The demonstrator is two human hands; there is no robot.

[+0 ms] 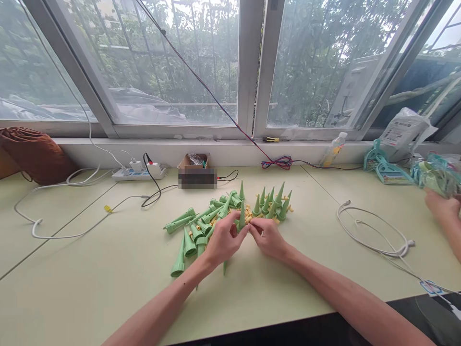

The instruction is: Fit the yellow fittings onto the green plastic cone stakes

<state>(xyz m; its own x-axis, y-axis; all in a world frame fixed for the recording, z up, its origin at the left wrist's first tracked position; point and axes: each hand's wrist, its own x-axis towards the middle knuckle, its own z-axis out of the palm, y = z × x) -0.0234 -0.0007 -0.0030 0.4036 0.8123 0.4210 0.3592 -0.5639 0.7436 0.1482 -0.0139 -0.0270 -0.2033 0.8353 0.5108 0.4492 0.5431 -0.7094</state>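
A heap of green plastic cone spikes [196, 225] lies on the pale green table [108, 269], mixed with small yellow parts [248, 211]. Behind it several assembled green cones [271, 204] stand upright. My left hand [224, 239] is closed around one green cone [241, 216], which points up. My right hand [267, 236] pinches at the base of that same cone, fingertips touching those of the left hand. A thin green tip pokes out below my left wrist.
A small cardboard box [197, 169] and a white power strip [139, 172] sit near the windowsill. White cables [374, 235] loop on both sides. Another person's hand [441, 205] holds a bag of green parts at the far right. A brown cloth bag [36, 154] lies far left.
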